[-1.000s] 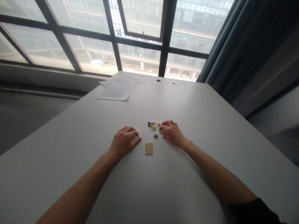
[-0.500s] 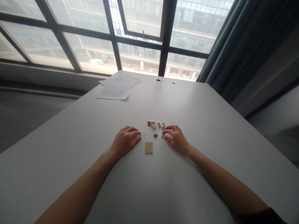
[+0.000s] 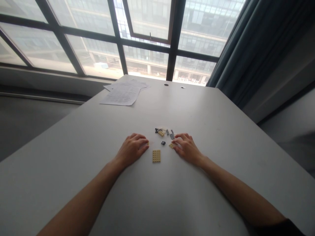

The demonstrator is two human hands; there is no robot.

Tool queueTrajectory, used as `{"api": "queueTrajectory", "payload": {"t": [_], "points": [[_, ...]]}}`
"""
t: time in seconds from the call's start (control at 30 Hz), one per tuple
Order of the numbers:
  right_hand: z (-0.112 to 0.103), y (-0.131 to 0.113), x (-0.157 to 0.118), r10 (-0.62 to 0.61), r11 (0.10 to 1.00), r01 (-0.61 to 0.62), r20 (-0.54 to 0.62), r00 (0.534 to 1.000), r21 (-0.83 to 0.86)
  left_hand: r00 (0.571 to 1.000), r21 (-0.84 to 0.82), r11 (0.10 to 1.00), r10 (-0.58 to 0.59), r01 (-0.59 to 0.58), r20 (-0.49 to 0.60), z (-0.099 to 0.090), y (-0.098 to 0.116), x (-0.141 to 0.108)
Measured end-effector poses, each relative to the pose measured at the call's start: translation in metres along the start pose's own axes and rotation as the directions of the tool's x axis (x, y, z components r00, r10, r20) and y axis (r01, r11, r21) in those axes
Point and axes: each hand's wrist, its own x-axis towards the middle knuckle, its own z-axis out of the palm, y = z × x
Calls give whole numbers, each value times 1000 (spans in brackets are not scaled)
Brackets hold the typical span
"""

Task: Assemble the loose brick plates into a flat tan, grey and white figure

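While tan studded plate [image 3: 156,156] lies flat just below frame centre, long axis pointing up frame, dark grey piece [image 3: 163,143] sits above its upper right, between hands; mixed pile [image 3: 161,132] beyond. Left hand [image 3: 131,148]: fingertips closed on tan piece [image 3: 148,143], mostly hidden. Right hand [image 3: 187,147]: fingertips at second tan piece [image 3: 171,145]; cannot tell whether pinched.

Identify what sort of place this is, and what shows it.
Probably an office or similar workroom: a broad white table with printed sheets on it, and a large gridded window looking onto a building outside.
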Motion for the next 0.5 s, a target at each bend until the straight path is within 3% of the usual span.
{"api": "queueTrajectory", "payload": {"t": [0.2, 0.33, 0.5], "points": [[3, 3, 26, 57, 997, -55, -36, 998, 61, 999, -48, 999, 8, -10, -38, -4, 5, -1], [3, 3, 52, 46, 999, -46, -52, 998, 14, 998, -48, 997, 55, -57, -31, -6, 9, -2], [9, -3, 72, -86, 989, 98, 109, 990, -111, 997, -19, 1000, 15, -16, -76, -4, 8, -2]]}}
